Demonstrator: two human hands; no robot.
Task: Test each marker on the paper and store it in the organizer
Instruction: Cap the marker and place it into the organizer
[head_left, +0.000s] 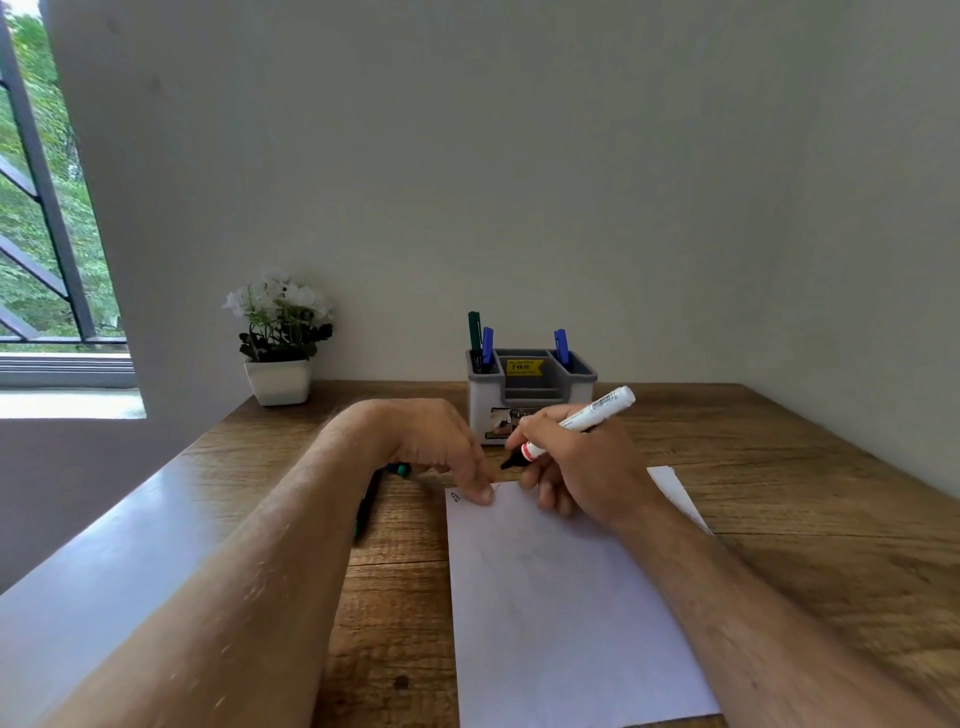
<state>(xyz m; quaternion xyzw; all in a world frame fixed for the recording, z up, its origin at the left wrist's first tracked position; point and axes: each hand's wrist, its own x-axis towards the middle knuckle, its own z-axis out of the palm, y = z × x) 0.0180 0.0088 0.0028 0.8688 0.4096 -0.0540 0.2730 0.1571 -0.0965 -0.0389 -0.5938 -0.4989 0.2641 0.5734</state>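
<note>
My right hand (582, 473) grips a white marker (597, 410) with its black tip bare, slanted down to the left just above the top edge of the white paper (561, 597). My left hand (436, 447) rests fingertips on the paper's top left corner, beside a small written mark (456, 497). I cannot tell whether that hand holds the marker's cap. Under my left wrist lies a dark marker with a teal end (369, 504) on the table. The grey and white organizer (530, 395) stands behind my hands, holding a green marker (474, 335) and two blue-capped markers (487, 345).
A wooden table (779, 493) runs to a wall at the back and right. A white pot with white flowers (280, 343) stands at the back left corner. A window with dark bars (47, 208) is at the far left.
</note>
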